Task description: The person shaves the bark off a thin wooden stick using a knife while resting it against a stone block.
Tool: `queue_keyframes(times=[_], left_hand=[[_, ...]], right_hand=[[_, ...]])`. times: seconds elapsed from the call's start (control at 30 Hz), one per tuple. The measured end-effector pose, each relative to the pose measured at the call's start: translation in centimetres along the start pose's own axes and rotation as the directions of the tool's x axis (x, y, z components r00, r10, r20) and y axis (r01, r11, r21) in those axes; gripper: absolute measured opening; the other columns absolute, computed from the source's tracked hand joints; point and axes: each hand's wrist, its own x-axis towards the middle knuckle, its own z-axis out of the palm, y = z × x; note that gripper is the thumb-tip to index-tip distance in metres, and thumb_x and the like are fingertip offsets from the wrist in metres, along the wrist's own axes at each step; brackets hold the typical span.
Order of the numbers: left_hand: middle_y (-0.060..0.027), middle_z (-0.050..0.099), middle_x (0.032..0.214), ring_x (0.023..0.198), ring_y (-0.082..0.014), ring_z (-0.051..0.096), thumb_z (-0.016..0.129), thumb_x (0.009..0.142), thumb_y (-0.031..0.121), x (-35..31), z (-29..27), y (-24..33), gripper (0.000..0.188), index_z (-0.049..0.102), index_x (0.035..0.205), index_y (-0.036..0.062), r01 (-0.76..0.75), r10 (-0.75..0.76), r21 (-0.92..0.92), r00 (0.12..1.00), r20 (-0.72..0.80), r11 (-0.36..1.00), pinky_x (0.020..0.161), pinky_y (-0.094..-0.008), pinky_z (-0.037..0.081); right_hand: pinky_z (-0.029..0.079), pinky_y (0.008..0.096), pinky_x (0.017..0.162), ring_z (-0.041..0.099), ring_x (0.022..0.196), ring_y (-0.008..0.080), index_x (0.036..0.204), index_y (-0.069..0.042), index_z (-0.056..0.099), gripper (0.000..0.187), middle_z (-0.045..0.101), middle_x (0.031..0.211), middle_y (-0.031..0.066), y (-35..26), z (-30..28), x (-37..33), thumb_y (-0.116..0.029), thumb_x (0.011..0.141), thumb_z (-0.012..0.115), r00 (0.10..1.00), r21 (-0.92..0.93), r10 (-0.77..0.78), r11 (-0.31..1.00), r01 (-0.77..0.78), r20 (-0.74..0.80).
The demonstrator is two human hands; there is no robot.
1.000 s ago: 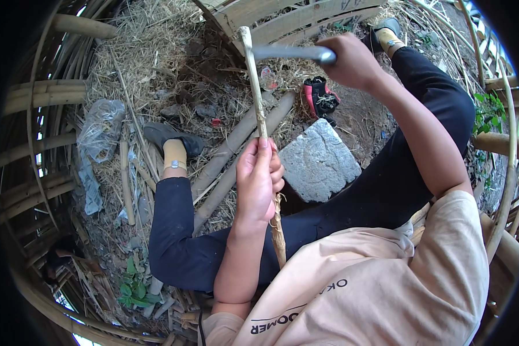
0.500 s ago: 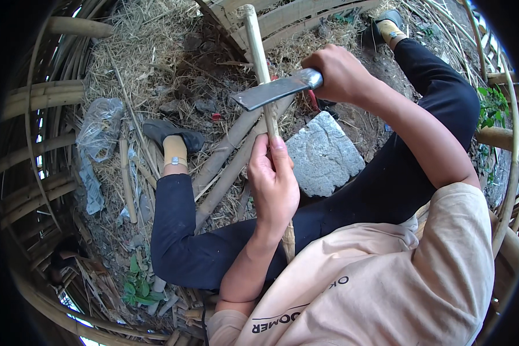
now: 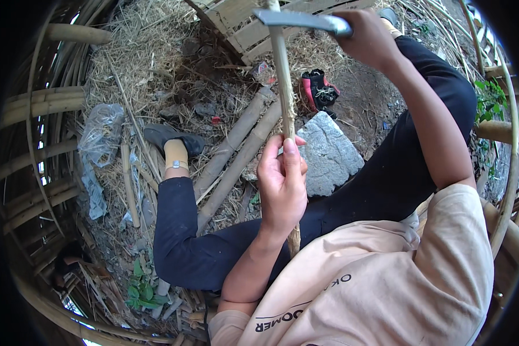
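My left hand [image 3: 282, 190] grips a pale, peeled wooden stick [image 3: 282, 69], thumb laid along it. The stick stands nearly straight away from me, its near end by my shirt and its far end past the top edge. Rough shavings cling to it just above the left fingers. In my right hand [image 3: 366, 37] is a broad, square-tipped knife [image 3: 300, 21], its handle mostly hidden in the closed fingers. The blade lies across the stick near the stick's far end, well away from my left hand.
A flat grey stone [image 3: 331, 154] lies between my legs. Beyond it is a black-and-red bundle [image 3: 317, 89]. Two bamboo poles [image 3: 232, 141] rest on the straw-strewn ground. A clear plastic bag [image 3: 101, 135] lies left, near the bamboo wall [image 3: 43, 104]. A slatted wooden panel [image 3: 242, 29] stands ahead.
My right hand and the knife have moved away from me, up the stick to its far part. The stick has tilted more upright and shifted right with my left hand, uncovering the black-and-red bundle.
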Motion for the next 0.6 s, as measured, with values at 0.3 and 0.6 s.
queue_keyframes(times=[0.3,0.6], left_hand=[[0.0067,0.029,0.063,0.048,-0.0017,0.023,0.043,0.108,0.032,3.0,-5.1,-0.7,0.025,0.054,0.109,0.0095,0.272,-0.252,-0.360,0.962,0.102,0.892,0.040,-0.0183,0.017],[0.0067,0.029,0.063,0.049,-0.0017,0.023,0.044,0.107,0.032,4.1,-5.7,-1.8,0.025,0.055,0.108,0.0094,0.320,-0.312,-0.357,0.947,0.083,0.878,0.040,-0.0180,0.018]], right_hand=[[0.048,0.0447,0.064,0.062,0.065,0.0350,0.080,-0.001,0.063,0.016,0.060,0.065,0.0155,-4.9,-0.4,-0.8,-0.010,0.073,0.074,0.927,0.169,-0.157,0.980,0.103,0.341],[0.045,0.0423,0.088,0.064,0.101,0.0216,0.094,-0.009,0.064,0.026,0.068,0.101,0.0061,-3.8,-3.2,-0.2,-0.020,0.077,0.081,0.878,-0.093,-0.413,0.891,0.445,0.243]])
